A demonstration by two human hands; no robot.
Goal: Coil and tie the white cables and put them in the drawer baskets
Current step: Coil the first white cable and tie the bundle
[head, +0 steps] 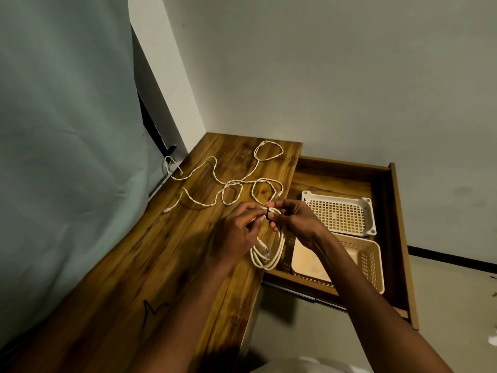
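Observation:
A coiled white cable [269, 258] hangs over the edge of the wooden table [172, 254], held at its top by both hands. A black tie [267, 213] wraps the coil where the fingers meet. My left hand [236, 232] pinches the coil from the left, and my right hand [291, 220] pinches it at the tie from the right. More white cable [215, 170] lies loose and looped across the table farther back. In the open drawer [336, 173] sit a far basket [338, 212] and a near basket [357, 262], both cream and perforated.
A pale curtain [67, 130] hangs along the table's left side. White walls close off the corner behind the table and drawer. The drawer's front panel [403, 238] juts out to the right over a light floor.

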